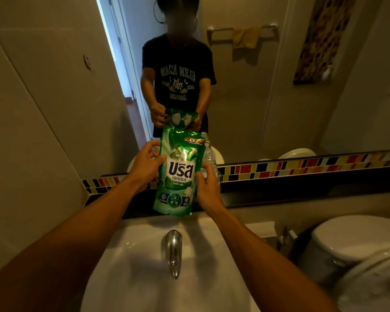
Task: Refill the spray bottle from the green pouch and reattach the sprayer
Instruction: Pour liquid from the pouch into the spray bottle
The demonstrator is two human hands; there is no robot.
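Green pouch upright at the back edge of the sink, my fingers on both its sides.

The sink [131, 266] basin lies open below; the glossy pouch [179, 174] stands between my left hand [144, 165] and right hand [208, 188], both gripping it. It mostly hides a clear bottle [209, 154] behind.

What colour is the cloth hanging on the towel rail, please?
Yellow cloth; head view.

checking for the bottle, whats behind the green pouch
A clear plastic bottle stands behind the green pouch, showing past its right edge. Its lower body and left side are covered.
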